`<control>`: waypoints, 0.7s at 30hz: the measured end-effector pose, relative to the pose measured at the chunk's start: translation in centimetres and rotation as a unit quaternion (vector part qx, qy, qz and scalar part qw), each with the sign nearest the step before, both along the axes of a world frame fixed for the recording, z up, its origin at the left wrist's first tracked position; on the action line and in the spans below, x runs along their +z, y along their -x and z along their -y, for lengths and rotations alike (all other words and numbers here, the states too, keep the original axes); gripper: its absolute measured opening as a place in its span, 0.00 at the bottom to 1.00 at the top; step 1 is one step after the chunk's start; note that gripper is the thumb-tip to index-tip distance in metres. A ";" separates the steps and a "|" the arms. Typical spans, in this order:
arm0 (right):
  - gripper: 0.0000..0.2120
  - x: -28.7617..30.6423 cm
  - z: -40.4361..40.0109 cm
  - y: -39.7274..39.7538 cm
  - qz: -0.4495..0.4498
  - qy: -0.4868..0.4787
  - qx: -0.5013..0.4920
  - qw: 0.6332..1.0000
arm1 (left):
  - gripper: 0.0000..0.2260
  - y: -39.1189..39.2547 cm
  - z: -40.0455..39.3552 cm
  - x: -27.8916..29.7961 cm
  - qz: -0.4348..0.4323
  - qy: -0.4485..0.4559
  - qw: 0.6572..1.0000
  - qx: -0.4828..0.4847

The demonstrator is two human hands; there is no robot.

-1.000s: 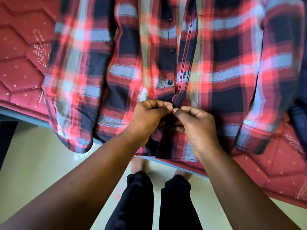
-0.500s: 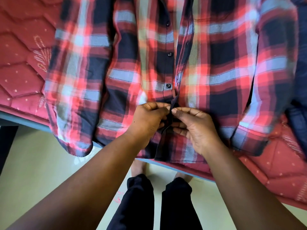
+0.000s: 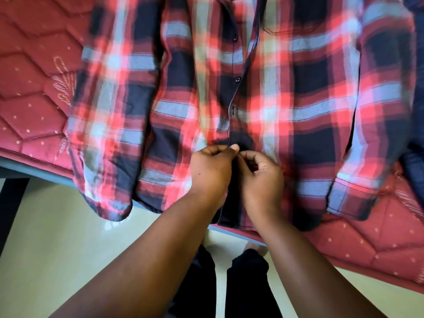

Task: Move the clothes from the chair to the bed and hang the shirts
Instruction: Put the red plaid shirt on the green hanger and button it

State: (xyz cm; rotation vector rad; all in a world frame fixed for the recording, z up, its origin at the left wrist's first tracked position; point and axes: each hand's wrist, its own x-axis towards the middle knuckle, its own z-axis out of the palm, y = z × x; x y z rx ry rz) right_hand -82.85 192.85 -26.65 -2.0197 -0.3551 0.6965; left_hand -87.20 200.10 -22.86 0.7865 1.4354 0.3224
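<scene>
On the bed point(image 3: 34, 92), both hands' grip has shifted lower down the shirt point(image 3: 298, 111) placket

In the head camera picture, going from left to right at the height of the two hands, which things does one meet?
Red quilted mattress → hanging sleeve of the plaid shirt → left hand → right hand → the shirt's other sleeve cuff → dark blue garment at the right edge.
</scene>
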 end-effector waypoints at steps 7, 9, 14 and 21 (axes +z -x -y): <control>0.04 0.7 -0.5 -0.8 0.015 0.022 0.010 1.000 | 0.08 -0.1 -0.4 0.2 -0.003 0.060 0.995 0.077; 0.03 0.8 -0.7 -1.1 0.027 0.034 0.027 0.999 | 0.06 -0.4 -0.4 0.3 -0.011 0.067 0.994 0.086; 0.03 1.2 -1.0 -1.5 0.054 0.056 0.059 0.995 | 0.04 -1.2 -0.4 0.9 -0.047 0.089 0.987 0.123; 0.06 2.0 -1.9 -2.8 -0.154 0.054 0.014 0.987 | 0.10 -1.4 -0.3 0.3 -0.043 0.072 0.992 0.096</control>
